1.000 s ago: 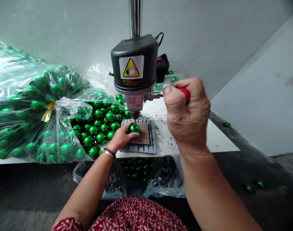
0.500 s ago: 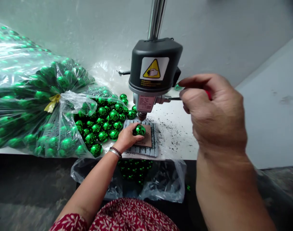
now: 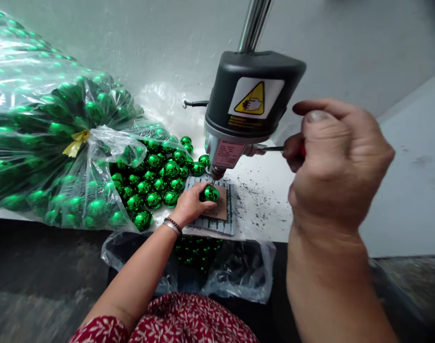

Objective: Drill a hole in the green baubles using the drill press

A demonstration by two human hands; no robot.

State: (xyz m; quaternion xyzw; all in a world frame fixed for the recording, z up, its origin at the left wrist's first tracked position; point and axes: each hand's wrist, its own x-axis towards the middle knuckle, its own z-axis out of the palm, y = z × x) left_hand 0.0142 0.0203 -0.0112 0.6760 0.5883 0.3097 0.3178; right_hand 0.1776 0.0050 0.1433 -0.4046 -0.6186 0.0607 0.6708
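Note:
A shiny green ball (image 3: 210, 193) is gripped between the thumb and fingers of my left hand (image 3: 192, 204), on a brown pad (image 3: 221, 209) over the grey slotted base plate (image 3: 229, 227). Directly above the ball is the chuck (image 3: 217, 172) of a dark drill press (image 3: 253, 95), its thin bit at or just over the ball's top; contact cannot be made out. At the right, my right hand (image 3: 331, 157) is closed around the red end of the press lever (image 3: 271, 148). Most of that red end is hidden by the fingers.
A large clear bag (image 3: 35, 143) of green balls, tied with a yellow ribbon (image 3: 76, 143), lies at the left. Loose green balls (image 3: 153, 200) spill beside the base. Dark shavings dot the white table (image 3: 267, 190). An open plastic bag (image 3: 239, 276) holding balls hangs below the front edge.
My right hand has moved right and turned with the lever. The drill head appears larger, tilted and further right in view. My left hand still holds the ball on the pad.

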